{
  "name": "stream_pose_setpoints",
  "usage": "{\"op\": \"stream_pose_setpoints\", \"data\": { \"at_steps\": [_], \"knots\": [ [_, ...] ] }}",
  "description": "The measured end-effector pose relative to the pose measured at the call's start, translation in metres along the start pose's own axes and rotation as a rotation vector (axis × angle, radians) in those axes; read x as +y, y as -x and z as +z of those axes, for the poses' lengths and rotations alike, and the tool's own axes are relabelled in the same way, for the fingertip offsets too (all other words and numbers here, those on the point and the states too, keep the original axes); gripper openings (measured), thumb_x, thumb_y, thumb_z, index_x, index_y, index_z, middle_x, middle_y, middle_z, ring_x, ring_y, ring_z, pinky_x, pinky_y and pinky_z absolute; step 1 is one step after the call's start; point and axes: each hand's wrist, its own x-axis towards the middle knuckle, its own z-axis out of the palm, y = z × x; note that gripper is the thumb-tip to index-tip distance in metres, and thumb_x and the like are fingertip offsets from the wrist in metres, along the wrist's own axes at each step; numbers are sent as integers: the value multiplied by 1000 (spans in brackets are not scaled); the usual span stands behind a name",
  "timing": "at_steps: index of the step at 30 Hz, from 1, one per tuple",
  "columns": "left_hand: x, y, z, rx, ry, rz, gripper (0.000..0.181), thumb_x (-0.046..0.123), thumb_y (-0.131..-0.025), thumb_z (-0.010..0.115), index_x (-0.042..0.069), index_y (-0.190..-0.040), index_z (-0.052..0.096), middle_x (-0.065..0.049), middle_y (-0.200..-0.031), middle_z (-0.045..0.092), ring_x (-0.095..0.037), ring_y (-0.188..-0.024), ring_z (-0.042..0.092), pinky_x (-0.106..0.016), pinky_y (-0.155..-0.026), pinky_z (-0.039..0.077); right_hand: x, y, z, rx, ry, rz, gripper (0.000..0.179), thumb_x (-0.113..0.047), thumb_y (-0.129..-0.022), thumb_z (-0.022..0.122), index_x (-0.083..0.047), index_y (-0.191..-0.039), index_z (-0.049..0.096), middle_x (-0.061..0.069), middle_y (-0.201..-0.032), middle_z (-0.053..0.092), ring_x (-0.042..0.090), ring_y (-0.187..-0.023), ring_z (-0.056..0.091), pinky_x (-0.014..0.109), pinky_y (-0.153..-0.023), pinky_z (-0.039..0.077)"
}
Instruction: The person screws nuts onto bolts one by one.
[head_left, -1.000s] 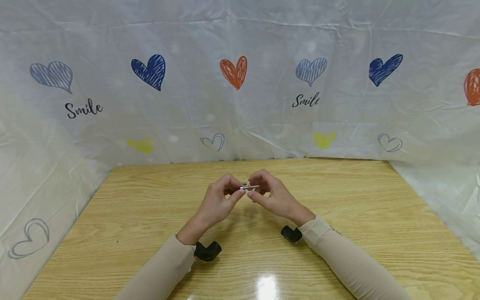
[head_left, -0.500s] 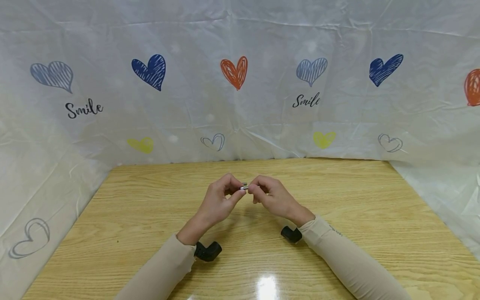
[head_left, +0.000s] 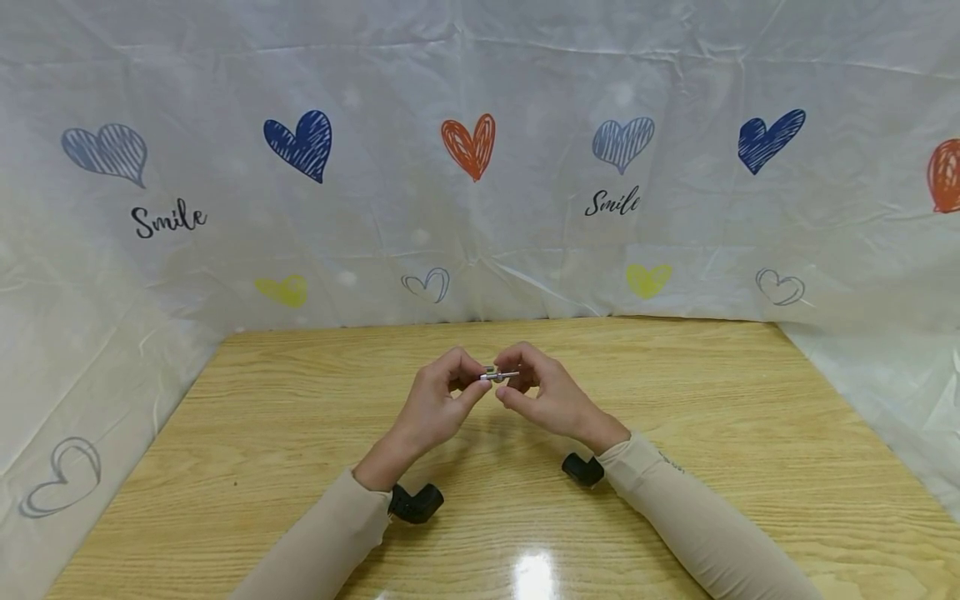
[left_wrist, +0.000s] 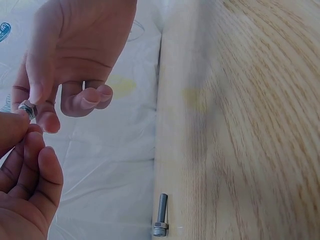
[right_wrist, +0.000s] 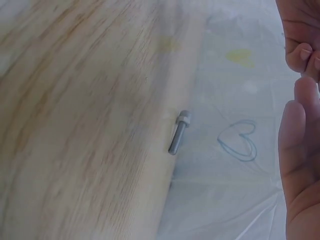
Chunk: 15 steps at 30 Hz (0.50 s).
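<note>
My left hand (head_left: 438, 402) pinches a small silver bolt (head_left: 512, 374) by its head end, above the table. The bolt points right, and a hex nut (left_wrist: 28, 109) sits around its shank. My right hand (head_left: 551, 396) is curved about the nut, its thumb below and fingers above, with gaps to the nut in the head view. In the left wrist view its fingertips look very near the nut; contact is unclear. A second bolt (left_wrist: 162, 210) lies on the table beyond the hands, with a nut against its head. The right wrist view hides the held bolt.
The wooden table (head_left: 300, 417) runs to a white cloth backdrop (head_left: 540, 225) printed with hearts. Black wrist mounts (head_left: 417, 504) hang under both forearms, close to the tabletop.
Half a second ago my right fingertips were closed together over the nut and shank; now they have spread, and both show between them. The left hand keeps its hold and place.
</note>
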Motion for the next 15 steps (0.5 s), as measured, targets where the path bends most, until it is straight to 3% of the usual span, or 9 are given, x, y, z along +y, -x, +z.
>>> {"op": "stream_pose_setpoints", "data": {
  "at_steps": [4, 8, 11, 15],
  "knots": [
    [-11, 0, 1, 1, 2, 2, 6, -2, -90, 64, 1, -93, 59, -8, -90, 65, -20, -73, 60, -37, -66, 51, 1, 0, 0, -5, -16, -17, 16, 4, -93, 57, 5, -108, 53, 19, -101, 60, 30, -75, 64, 42, -69, 55],
    [-14, 0, 1, 2, 7, 29, 4, 6, -91, 64, 4, -93, 60, -2, -89, 65, -16, -71, 59, -34, -65, 51, 1, 0, 1, -7, 21, -16, 7, -2, -97, 53, 1, -102, 57, 12, -91, 60, 33, -70, 63, 34, -64, 53],
    [-13, 1, 1, -1, 13, 51, 8, 12, -93, 63, 5, -94, 60, 0, -88, 64, -15, -70, 59, -33, -64, 51, 1, 0, 1, -4, 64, -9, 11, -7, -99, 51, -4, -94, 60, 5, -82, 59, 33, -68, 61, 29, -60, 49],
    [-14, 1, 1, -2, 16, 65, 15, 20, -95, 62, 5, -93, 60, 2, -88, 64, -15, -70, 59, -31, -64, 51, 1, 0, 1, -7, 86, 5, 17, -8, -101, 49, -7, -89, 61, 8, -78, 59, 29, -67, 60, 29, -60, 47]
  ]
}}
